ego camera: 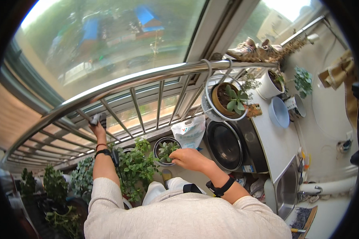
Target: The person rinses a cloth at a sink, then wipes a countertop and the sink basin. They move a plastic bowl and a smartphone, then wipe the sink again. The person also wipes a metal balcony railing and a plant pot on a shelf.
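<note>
My left hand (98, 128) is stretched out to the balcony railing, gripping a crumpled grey-and-white cloth (97, 119) against one of the thin metal bars (83, 115). Hanging lower, my right hand (190, 159) is beside a potted succulent (167, 150) in a round, pale-rimmed pot. Its fingertips overlap the leaves in view; whether they touch is unclear, and the palm side is hidden. Leafy green plants (139, 167) grow below my left forearm. A white printed bag (191, 131) leans behind the succulent.
A polished handrail (119, 78) curves before the window. From it hangs a white ring holder (208, 98) with a brown pot (217, 97). At right are a black front-loading washer (224, 145), a white counter (276, 143), a blue basin (278, 112) and a steel sink (288, 191). Shoes (242, 50) sit beyond the rail.
</note>
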`<state>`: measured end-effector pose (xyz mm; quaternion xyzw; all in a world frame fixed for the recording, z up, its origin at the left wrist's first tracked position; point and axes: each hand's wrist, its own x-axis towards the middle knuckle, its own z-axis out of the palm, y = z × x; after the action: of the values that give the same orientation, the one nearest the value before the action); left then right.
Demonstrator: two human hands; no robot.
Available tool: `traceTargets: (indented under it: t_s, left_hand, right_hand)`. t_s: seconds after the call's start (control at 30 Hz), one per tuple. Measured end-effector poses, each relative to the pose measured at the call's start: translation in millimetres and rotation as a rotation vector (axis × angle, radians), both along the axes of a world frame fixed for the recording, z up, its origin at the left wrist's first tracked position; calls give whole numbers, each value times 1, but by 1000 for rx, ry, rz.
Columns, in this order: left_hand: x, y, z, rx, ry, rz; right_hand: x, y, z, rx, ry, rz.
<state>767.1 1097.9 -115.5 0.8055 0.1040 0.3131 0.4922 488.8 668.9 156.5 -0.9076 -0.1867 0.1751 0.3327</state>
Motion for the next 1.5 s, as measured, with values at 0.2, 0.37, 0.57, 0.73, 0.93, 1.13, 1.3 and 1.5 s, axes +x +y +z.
traceTargets:
  t_s: [0.2, 0.37, 0.57, 0.73, 0.93, 1.13, 1.3, 1.5]
  left_hand:
    - [-42, -6, -12, -774, 99, -103]
    - [-111, -33, 62, -1042, -148, -160]
    - [-64, -52, 129, -927, -273, -567]
    - [-7, -93, 112, -324, -43, -225]
    - [0, -106, 124, -260, -246, -371]
    - [-15, -118, 98, -215, -204, -315]
    - [-61, -97, 64, -536, 25, -359]
    - [-143, -91, 109, -630, 221, -420]
  right_hand:
    - [-6, 5, -7, -60, -5, -69]
    - [-23, 26, -3, -48, -17, -166]
    - [-34, 52, 4, -65, 62, -130]
    - [-42, 60, 5, -141, 119, -151]
    - [-48, 61, -2, -170, 149, -205]
    - [-25, 78, -4, -214, 186, -132]
    - [1, 99, -9, -157, 163, -69]
    - [34, 135, -30, 175, 81, -375]
